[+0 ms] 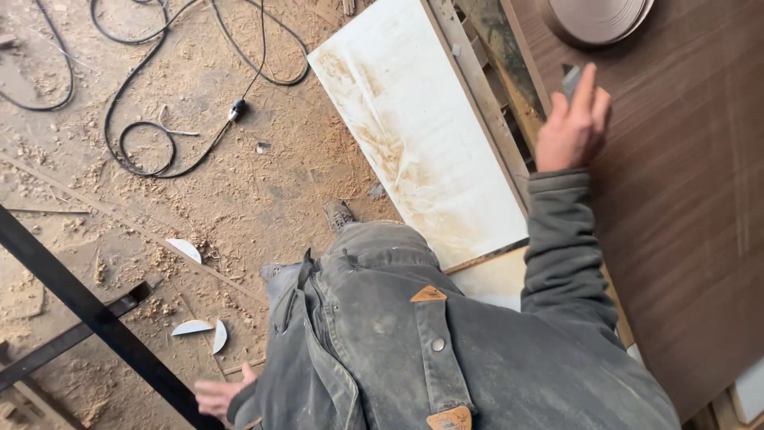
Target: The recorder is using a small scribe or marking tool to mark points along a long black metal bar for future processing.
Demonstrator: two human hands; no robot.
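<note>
While the head camera looked straight down, the right hand (573,119) at upper right gripped a small grey block (571,79), pressed on the brown wood panel (684,207) as if smoothing its surface; the next stroke would call for steady pressure. At lower left the left hand (219,396) hung released and empty above the sawdust-strewn floor (239,199), near black cables (151,135).

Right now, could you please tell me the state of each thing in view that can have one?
Right hand: raised over the brown wood-grain panel, fingers around a small grey object.
Left hand: open, empty, low beside the jacket.
Black cable: loosely coiled on the sawdust floor.
White board: lying flat, stained.
Roll of edge banding: coiled.
</note>
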